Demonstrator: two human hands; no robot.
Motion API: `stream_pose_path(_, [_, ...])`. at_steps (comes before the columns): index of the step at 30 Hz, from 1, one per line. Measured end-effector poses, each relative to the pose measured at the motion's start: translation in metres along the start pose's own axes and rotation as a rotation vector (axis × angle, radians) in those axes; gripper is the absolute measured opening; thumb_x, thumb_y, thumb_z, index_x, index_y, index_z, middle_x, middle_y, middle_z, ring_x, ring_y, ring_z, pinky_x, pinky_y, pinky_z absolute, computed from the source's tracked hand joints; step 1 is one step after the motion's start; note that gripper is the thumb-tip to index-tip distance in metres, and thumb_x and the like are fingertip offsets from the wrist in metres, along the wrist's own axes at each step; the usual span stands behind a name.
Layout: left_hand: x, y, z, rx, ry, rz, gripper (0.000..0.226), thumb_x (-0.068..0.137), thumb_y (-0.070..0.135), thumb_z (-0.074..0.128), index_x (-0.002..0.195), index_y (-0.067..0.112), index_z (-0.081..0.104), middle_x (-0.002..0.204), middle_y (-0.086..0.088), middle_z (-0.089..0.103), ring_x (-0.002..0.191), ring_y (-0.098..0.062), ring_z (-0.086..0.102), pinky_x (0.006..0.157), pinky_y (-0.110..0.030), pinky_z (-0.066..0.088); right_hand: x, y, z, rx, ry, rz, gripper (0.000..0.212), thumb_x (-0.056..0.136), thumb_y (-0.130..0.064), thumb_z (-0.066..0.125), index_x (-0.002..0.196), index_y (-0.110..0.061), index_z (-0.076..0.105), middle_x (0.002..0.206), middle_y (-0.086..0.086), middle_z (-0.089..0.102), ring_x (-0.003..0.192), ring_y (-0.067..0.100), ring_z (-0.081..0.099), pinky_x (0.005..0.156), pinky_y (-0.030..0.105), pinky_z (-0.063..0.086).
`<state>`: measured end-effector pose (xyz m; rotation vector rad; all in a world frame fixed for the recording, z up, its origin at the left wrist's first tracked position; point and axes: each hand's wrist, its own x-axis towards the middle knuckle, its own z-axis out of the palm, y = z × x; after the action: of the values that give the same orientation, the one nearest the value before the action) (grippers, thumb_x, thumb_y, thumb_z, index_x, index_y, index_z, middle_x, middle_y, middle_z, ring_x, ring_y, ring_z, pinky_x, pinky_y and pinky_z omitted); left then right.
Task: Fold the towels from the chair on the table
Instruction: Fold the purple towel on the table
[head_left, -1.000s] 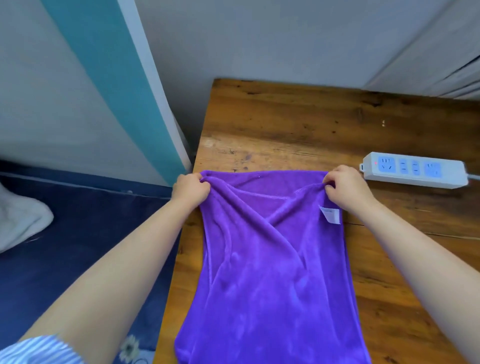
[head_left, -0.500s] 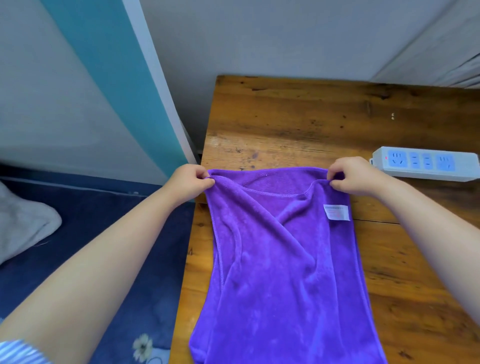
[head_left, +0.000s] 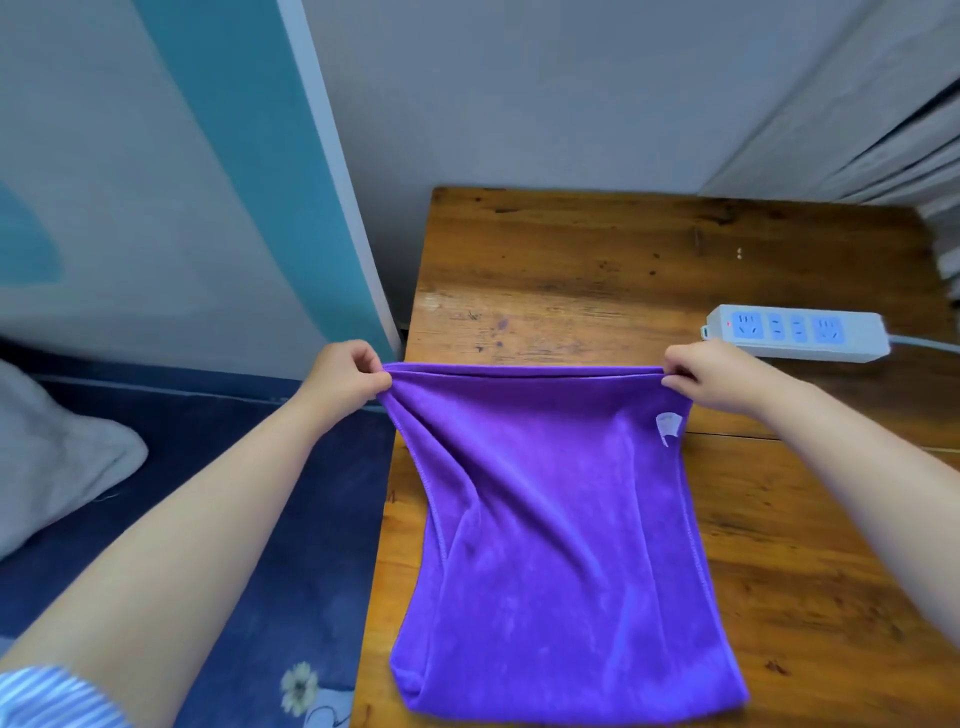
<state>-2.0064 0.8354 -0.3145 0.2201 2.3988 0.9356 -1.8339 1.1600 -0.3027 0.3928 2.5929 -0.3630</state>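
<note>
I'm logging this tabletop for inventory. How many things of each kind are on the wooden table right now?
Purple plush towel, far corners pinched by the left hand and right hand: 1
White power strip with blue sockets: 1
Total on the brown wooden table: 2

Towel (head_left: 550, 525) lies on counter (head_left: 582, 260) at lower centre of frame, far edge lifted between left hand (head_left: 345, 376) at centre-left and right hand (head_left: 714, 379) at centre-right. Power strip (head_left: 795, 339) on counter just behind right hand, right edge of frame.
</note>
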Motion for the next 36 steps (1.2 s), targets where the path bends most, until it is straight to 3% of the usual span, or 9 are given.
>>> stream_pose_path(4, [-0.01,0.002,-0.007,0.104,-0.002,0.058,0.022,0.079,-0.002,0.059,0.07,0.014,0.048,0.072,-0.004,0.054,0.075,-0.023,0.052,0.064,-0.029,0.043,-0.021,0.002,-0.007,0.003,-0.026,-0.019,0.014,0.092,-0.014,0.049,0.08,-0.02,0.045,0.087,0.0,0.055,0.079,0.016,0.05,0.056,0.019,0.038])
stream_pose_path(8, [-0.031,0.023,-0.016,0.545,-0.082,0.245,0.017,0.09,0.011,0.053,0.104,0.011,0.063,0.1,-0.006,0.062,0.092,-0.022,0.055,0.076,-0.032,0.044,-0.045,0.001,-0.026,-0.08,-0.014,-0.029,0.011,0.095,-0.017,0.043,0.085,-0.022,0.04,0.093,-0.001,0.054,0.082,0.015,0.049,0.054,0.017,0.033])
stream_pose_path(16, [-0.076,0.103,-0.033,0.996,0.003,0.415,0.022,0.093,0.007,0.041,0.107,0.005,0.058,0.11,-0.013,0.051,0.103,-0.032,0.055,0.083,-0.04,0.049,-0.075,-0.011,-0.073,-0.213,0.25,-0.005,0.023,0.094,-0.015,0.041,0.111,-0.007,0.054,0.111,0.016,0.063,0.103,0.031,0.058,0.077,0.03,0.045])
stream_pose_path(20, [-0.114,0.135,-0.053,0.821,0.259,0.44,0.024,0.088,-0.006,0.038,0.105,-0.004,0.054,0.109,-0.02,0.049,0.097,-0.037,0.055,0.079,-0.04,0.044,-0.122,-0.009,-0.098,-0.211,0.444,0.07,0.022,0.091,-0.009,0.043,0.101,-0.001,0.061,0.107,0.019,0.063,0.102,0.033,0.057,0.08,0.034,0.045])
stream_pose_path(25, [-0.174,0.161,-0.09,0.207,0.756,0.599,0.023,0.088,-0.006,0.038,0.105,-0.011,0.053,0.11,-0.03,0.048,0.091,-0.041,0.052,0.078,-0.044,0.038,-0.195,-0.033,-0.141,0.164,1.138,0.045,0.027,0.085,-0.003,0.038,0.089,0.013,0.059,0.093,0.036,0.056,0.092,0.046,0.051,0.077,0.045,0.039])
stream_pose_path(27, [-0.199,0.174,-0.09,0.118,0.759,0.607,0.024,0.089,-0.004,0.036,0.106,-0.009,0.052,0.112,-0.028,0.047,0.091,-0.04,0.052,0.077,-0.042,0.037,-0.222,-0.056,-0.15,0.312,1.385,0.047,0.028,0.082,-0.002,0.037,0.09,0.014,0.058,0.094,0.037,0.055,0.092,0.048,0.051,0.08,0.042,0.032])
stream_pose_path(30, [-0.217,0.184,-0.078,0.405,0.399,0.4,0.024,0.09,0.002,0.039,0.11,-0.001,0.052,0.118,-0.019,0.051,0.104,-0.036,0.055,0.083,-0.04,0.043,-0.238,-0.087,-0.151,0.178,1.079,0.135,0.025,0.084,-0.004,0.043,0.099,0.009,0.057,0.106,0.031,0.057,0.103,0.041,0.052,0.085,0.039,0.036])
stream_pose_path(32, [-0.227,0.181,-0.078,0.506,0.378,0.302,0.026,0.09,0.004,0.04,0.113,0.001,0.052,0.12,-0.017,0.052,0.108,-0.034,0.055,0.085,-0.039,0.045,-0.245,-0.087,-0.144,0.099,0.853,0.22,0.024,0.083,-0.001,0.048,0.104,0.005,0.057,0.113,0.026,0.057,0.108,0.038,0.051,0.087,0.04,0.041])
stream_pose_path(36, [-0.237,0.178,-0.088,0.361,0.653,0.439,0.026,0.087,-0.003,0.035,0.109,-0.004,0.048,0.117,-0.024,0.049,0.104,-0.039,0.053,0.085,-0.042,0.042,-0.27,-0.074,-0.152,0.326,1.328,0.326,0.028,0.084,0.002,0.041,0.106,0.005,0.059,0.112,0.029,0.056,0.108,0.04,0.049,0.087,0.041,0.036])
